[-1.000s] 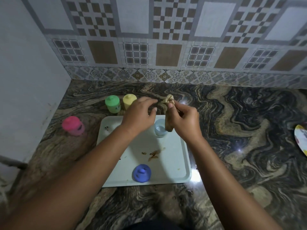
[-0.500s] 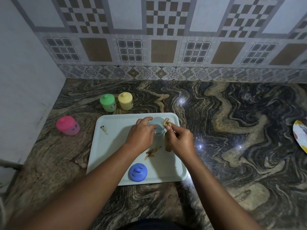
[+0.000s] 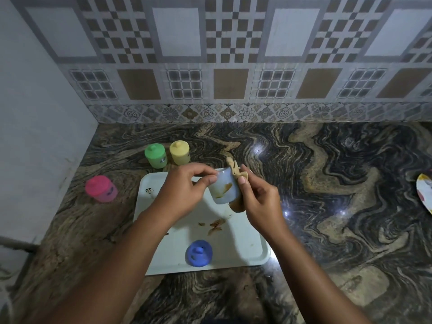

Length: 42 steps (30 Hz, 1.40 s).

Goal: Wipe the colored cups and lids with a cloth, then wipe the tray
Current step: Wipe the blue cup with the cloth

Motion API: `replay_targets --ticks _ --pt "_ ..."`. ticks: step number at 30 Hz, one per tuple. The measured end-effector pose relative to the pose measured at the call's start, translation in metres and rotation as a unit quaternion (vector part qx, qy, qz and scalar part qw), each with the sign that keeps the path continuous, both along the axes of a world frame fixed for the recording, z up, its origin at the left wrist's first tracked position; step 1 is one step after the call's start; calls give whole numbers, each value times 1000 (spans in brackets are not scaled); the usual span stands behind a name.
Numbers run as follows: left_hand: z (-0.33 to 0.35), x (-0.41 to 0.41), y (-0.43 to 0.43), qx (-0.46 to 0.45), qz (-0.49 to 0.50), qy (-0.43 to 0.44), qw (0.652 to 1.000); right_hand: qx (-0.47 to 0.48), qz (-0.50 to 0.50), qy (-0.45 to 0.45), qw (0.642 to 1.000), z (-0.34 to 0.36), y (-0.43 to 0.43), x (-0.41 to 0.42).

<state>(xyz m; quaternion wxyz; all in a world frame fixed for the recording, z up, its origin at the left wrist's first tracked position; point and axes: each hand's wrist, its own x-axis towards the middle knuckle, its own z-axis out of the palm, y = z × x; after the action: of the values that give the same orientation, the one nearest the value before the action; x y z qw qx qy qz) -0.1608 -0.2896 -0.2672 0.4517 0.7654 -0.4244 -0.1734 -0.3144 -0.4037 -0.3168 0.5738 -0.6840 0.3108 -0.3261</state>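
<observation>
— Where are the edges?

— The tray (image 3: 163, 253) lies at lower centre on the marbled counter (image 3: 327, 206). The white side wall (image 3: 35, 113) closes the left of the frame and the tiled wall (image 3: 233, 66) closes the top. A wide stretch of counter runs from the tray's right edge to a plate (image 3: 425, 195), which is cut off by the right edge of the frame.

— And what stands close to the tray?

— A green cup (image 3: 155, 155) and a yellow cup (image 3: 179, 152) stand side by side just beyond its far left corner. A pink cup (image 3: 101, 188) stands apart to the left, near the side wall. All three have their lids on, so their contents are hidden.

— The hands?

— Both are over the far half of the tray. The left hand (image 3: 184, 190) pinches a pale blue cup (image 3: 224, 190) near its rim, tilted and lifted off the tray. The right hand (image 3: 259, 202) grips a tan cloth (image 3: 236, 170) and presses it against the cup's right side. The cloth sticks out above and below the cup.

— Anything in that cup?

— It has a brown smear on its wall, though I cannot tell whether inside or outside. Brown smears (image 3: 216, 224) also mark the middle of the tray. A blue lid (image 3: 198, 253) sits near the tray's near edge.
</observation>
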Motion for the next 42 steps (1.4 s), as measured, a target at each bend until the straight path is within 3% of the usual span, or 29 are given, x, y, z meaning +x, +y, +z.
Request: replay_targets --ticks 5,9,14,18,20,22,24,27,32,35,39,42 --pt "23 -6 18 -35 31 -11 999 13 40 -78 996 17 27 -2" --pt "33 -6 26 -76 71 31 994 -30 63 -31 997 12 50 -4" --pt "32 -6 37 -83 51 107 989 11 46 -79 996 8 52 -5" --pt "29 -2 43 -62 41 137 988 -13 71 -67 995 8 50 -9" --pt "30 -3 42 -52 53 143 987 -99 68 -56 991 7 52 -8" --pt "29 -5 40 -28 57 72 995 -260 32 -57 963 4 56 -7" --pt "32 -11 40 -15 63 23 998 -327 25 -76 942 -1 60 -7" --pt "33 -16 44 -19 65 39 997 -299 30 -81 950 -4 61 -9" --pt "32 -14 48 -36 76 185 979 -168 5 -96 981 0 63 -12" --pt "29 -11 52 -10 74 183 980 -135 20 -109 985 2 63 -15" --pt "26 -10 51 -1 74 183 980 -200 16 -77 977 1 60 -13" --pt "24 -15 49 15 61 98 993 -324 13 -67 944 -11 64 -12"
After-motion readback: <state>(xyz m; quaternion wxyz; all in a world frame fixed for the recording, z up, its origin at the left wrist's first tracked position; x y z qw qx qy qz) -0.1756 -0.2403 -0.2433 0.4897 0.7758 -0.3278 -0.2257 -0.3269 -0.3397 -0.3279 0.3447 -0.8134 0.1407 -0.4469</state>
